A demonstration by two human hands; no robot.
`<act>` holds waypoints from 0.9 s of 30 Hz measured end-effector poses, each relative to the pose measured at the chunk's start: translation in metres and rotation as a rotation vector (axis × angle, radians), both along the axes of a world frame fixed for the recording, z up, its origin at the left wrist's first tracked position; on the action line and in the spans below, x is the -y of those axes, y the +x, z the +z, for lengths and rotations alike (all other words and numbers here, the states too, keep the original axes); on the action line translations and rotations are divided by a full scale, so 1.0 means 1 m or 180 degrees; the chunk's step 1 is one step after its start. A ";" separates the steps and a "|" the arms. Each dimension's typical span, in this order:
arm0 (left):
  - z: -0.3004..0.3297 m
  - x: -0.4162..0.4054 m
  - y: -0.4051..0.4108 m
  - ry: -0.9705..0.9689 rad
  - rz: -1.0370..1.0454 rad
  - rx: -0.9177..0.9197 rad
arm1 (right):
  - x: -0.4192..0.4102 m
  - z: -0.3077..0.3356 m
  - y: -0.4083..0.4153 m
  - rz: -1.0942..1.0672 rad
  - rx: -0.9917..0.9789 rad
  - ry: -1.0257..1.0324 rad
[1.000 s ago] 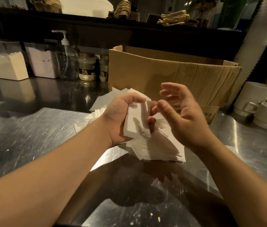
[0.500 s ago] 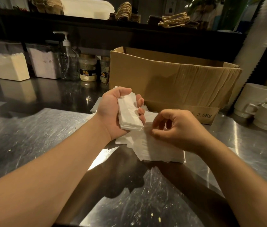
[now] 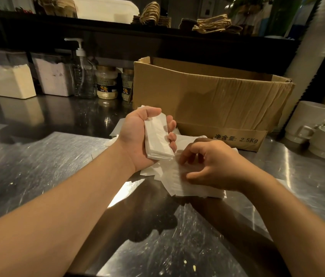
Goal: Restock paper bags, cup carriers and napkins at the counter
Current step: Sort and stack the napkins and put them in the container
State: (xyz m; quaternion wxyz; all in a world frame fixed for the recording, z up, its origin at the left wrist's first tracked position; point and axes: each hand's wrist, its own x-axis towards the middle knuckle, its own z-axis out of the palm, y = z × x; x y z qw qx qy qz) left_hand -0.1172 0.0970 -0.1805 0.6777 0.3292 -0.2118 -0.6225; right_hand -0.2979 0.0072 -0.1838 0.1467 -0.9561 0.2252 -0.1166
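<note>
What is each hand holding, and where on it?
The left hand grips a folded napkin stack across its long sides, thumb against fingers. The right hand touches loose napkins on the counter; no hold shows.

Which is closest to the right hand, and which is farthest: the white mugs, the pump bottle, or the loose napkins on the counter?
Seen from the head camera, starting at the right hand:
1. Loose napkins: right under its fingertips, touching them.
2. White mugs: off to the right, at the counter's edge.
3. Pump bottle: far back on the left, beside the jars.
</note>
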 end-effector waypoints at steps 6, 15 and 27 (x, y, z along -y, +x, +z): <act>-0.001 0.001 0.000 0.0006 -0.0021 0.0022 | -0.001 -0.001 0.000 0.0096 -0.0216 -0.0092; -0.003 0.002 0.001 -0.0012 -0.0040 0.0033 | -0.005 0.002 0.000 0.0025 -0.0313 -0.0301; -0.003 0.001 -0.001 -0.0011 -0.0100 0.0145 | -0.005 0.001 0.000 -0.0050 -0.0006 -0.0886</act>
